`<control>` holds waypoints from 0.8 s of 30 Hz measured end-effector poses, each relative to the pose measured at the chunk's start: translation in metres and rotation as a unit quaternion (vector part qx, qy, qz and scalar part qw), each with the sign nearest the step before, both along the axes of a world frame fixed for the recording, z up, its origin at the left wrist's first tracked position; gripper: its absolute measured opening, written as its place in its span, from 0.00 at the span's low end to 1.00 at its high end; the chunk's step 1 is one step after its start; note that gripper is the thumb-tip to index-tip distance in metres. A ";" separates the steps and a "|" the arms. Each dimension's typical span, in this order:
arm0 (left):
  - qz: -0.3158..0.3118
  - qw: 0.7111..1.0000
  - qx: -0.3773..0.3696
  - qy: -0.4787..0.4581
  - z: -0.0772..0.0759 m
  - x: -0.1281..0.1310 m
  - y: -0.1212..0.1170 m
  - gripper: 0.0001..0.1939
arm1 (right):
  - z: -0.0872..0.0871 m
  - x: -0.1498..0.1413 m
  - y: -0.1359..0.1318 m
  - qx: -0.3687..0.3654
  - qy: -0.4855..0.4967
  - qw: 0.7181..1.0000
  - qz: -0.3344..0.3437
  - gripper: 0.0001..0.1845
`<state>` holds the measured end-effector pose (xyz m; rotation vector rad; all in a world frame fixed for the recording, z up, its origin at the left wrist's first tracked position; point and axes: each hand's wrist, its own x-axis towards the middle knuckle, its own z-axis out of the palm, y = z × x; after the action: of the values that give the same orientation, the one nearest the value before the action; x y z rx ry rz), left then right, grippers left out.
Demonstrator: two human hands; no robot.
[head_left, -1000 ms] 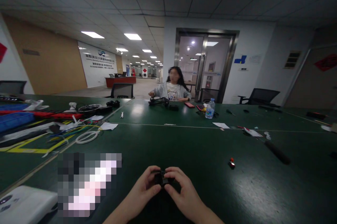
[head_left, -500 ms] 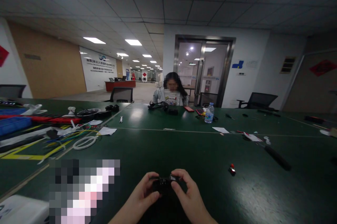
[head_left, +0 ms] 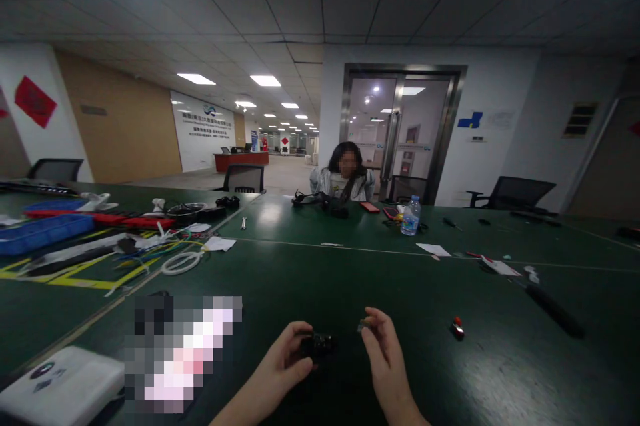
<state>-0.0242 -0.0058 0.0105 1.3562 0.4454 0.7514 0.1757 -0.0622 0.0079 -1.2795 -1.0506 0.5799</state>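
"Two hands in the head view, then. What is each one doing?"

"The left hand (head_left: 287,361) curls around a small black part (head_left: 320,345), thumb on the near side, fingers on the far side. The right hand (head_left: 384,349) pinches a tiny piece (head_left: 363,325) between thumb and fingertips."

"Are the two things touching?"

"No, there's a gap: the black part is on the left, the tiny piece to its right and slightly farther off. Both are at the near middle of the green table (head_left: 280,279)."

"What is the tiny piece?"

"It looks partly clear, perhaps brownish, but it's too small and dim there for me to be sure."

"And around them?"

"Right of the right hand lies a small red-and-silver item (head_left: 457,329), with a black-handled tool (head_left: 555,311) farther right. On the near left there's a white box (head_left: 65,383), beside a patch masked by big pixels. Beyond those, a white cable coil (head_left: 181,263) and a blue tray (head_left: 45,236)."

"The far side?"

"A water bottle (head_left: 411,217) stands upright, right of a person (head_left: 345,179) seated across the table. A small wrench (head_left: 243,223) lies far left of the bottle."
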 end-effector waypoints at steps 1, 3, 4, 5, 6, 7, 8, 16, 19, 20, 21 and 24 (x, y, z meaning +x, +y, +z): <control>0.000 1.000 0.000 0.005 0.000 -0.001 0.000 0.21 | -0.001 0.001 0.001 -0.002 0.003 1.000 -0.006 0.16; -0.001 1.000 -0.001 0.013 0.000 -0.002 0.000 0.21 | -0.003 0.004 0.002 -0.008 0.006 1.000 -0.016 0.16; -0.001 1.000 -0.002 0.016 0.001 -0.002 0.000 0.21 | -0.004 0.005 0.003 -0.011 0.005 1.000 -0.019 0.16; -0.001 1.000 -0.002 0.017 0.001 -0.002 0.000 0.21 | -0.004 0.006 0.004 -0.014 0.006 1.000 -0.021 0.16; 0.002 1.000 -0.002 0.016 0.001 -0.002 0.000 0.22 | -0.005 0.007 0.004 -0.017 0.008 1.000 -0.024 0.16; 0.004 1.000 -0.003 0.018 0.001 -0.002 0.000 0.23 | -0.005 0.007 0.004 -0.019 0.011 0.999 -0.025 0.16; 0.006 1.000 -0.003 0.021 0.001 -0.002 0.000 0.24 | -0.004 0.007 0.004 -0.021 0.014 0.999 -0.025 0.16; 0.024 1.000 -0.008 0.017 0.000 -0.001 -0.001 0.26 | -0.007 0.010 0.006 -0.042 0.018 0.998 -0.030 0.19; 0.027 0.999 -0.003 0.021 -0.001 0.000 0.001 0.26 | -0.009 0.010 0.008 -0.044 0.025 0.998 -0.024 0.20; 0.027 0.999 0.000 0.019 -0.001 0.000 0.001 0.26 | -0.009 0.010 0.008 -0.042 0.032 0.998 -0.019 0.21; 0.028 0.999 0.001 0.016 -0.001 0.000 0.001 0.25 | -0.008 0.009 0.009 -0.041 0.041 0.998 -0.012 0.21; 0.032 0.999 0.004 0.010 -0.001 0.001 0.001 0.24 | -0.003 0.006 0.008 -0.035 0.069 0.997 0.005 0.22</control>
<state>-0.0236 -0.0045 0.0092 1.3626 0.5048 0.7934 0.1816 -0.0537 0.0044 -1.2762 -0.9303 0.7084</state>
